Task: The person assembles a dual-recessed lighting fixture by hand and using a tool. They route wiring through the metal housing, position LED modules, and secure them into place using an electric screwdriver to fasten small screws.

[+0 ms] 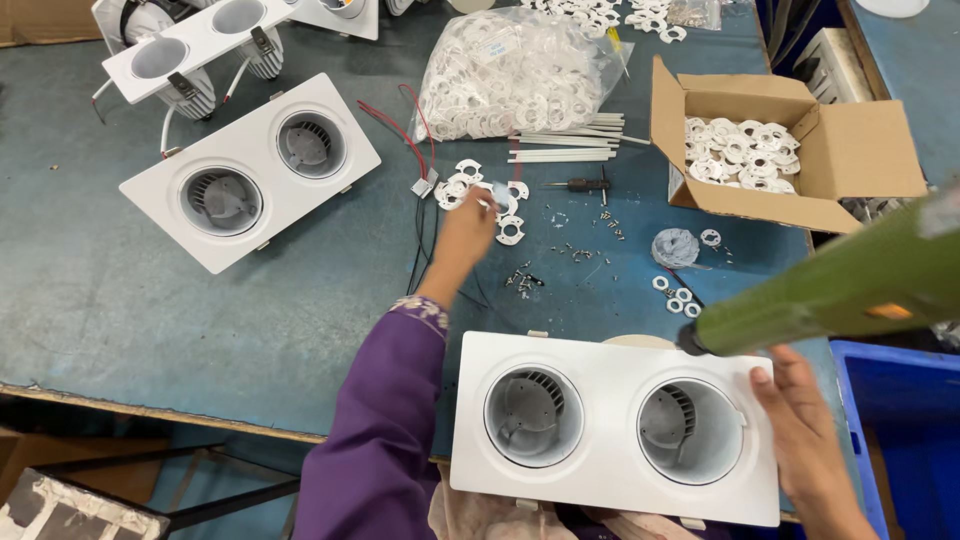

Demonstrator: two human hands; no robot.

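White twin-lamp housing [612, 425] steadied by my right hand [810, 440], fingers flat, apart. Left hand [470, 228] pinches a white ring clip [497, 196] off the bench [120, 290]; seating it needs careful alignment.

Blue-green bench [150, 290]: light housings [250, 170], rings [480, 190], screws [580, 250].

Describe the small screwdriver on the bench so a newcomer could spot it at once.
Start at the open cardboard box of white rings on the blue bench. Just left of it, below the white tubes, lies the screwdriver: the only dark-handled tool among white parts.
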